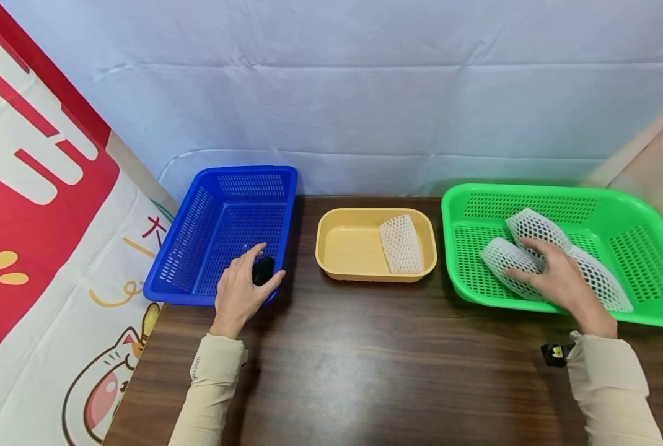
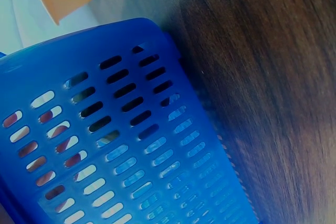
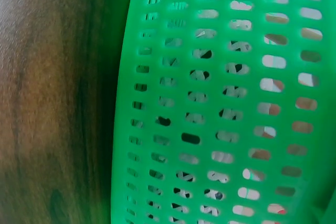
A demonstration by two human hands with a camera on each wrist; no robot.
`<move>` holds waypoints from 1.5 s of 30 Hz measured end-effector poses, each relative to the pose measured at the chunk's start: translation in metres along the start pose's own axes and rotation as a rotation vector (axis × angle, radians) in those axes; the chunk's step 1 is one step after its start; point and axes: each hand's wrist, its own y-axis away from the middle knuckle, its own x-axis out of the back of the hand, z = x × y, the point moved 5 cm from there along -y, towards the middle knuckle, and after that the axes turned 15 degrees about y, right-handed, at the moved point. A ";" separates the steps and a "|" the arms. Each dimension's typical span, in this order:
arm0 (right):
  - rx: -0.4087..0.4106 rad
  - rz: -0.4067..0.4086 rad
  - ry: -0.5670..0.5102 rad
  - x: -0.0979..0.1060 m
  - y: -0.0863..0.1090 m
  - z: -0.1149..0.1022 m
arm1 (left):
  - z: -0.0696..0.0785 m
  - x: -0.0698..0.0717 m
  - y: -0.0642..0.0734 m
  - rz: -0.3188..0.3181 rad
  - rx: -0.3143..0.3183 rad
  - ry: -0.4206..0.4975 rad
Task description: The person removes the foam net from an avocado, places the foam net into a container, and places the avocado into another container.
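Note:
My left hand (image 1: 241,291) reaches over the near right corner of a blue basket (image 1: 214,300), thumb and fingers spread apart. A smooth black object (image 1: 263,271) shows between the thumb and index finger, partly hidden by the hand; its kind is unclear. On the other side, my right hand (image 1: 560,279) is in a green basket (image 1: 532,189). Its thumb and fingers lie loosely spread over a white foam-net bundle (image 1: 512,269). Behind that lies a second foam-net bundle (image 1: 538,229), and a third foam-net bundle (image 1: 601,282) is partly under the hand.
Between the baskets stands a yellow tray (image 1: 342,272) with a white foam net (image 1: 402,244) lying flat at its right end. The brown wooden table (image 1: 365,353) runs up to a pale cloth backdrop (image 1: 365,111). A small black item (image 1: 556,354) sits by the right cuff.

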 end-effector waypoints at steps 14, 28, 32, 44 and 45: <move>-0.023 -0.222 0.076 -0.020 -0.011 0.003 | 0.000 0.004 0.001 -0.004 0.013 -0.005; -0.048 -0.243 0.086 -0.015 -0.010 0.007 | 0.001 0.003 -0.002 0.006 0.002 0.007; -0.085 -0.252 0.046 -0.014 -0.008 0.007 | 0.001 0.003 -0.003 0.002 0.008 0.004; -0.100 -0.152 0.045 -0.007 -0.004 0.005 | 0.001 -0.001 0.000 -0.006 0.019 -0.007; -0.097 -0.141 0.048 -0.007 -0.003 0.004 | 0.000 -0.001 0.000 -0.007 0.018 -0.008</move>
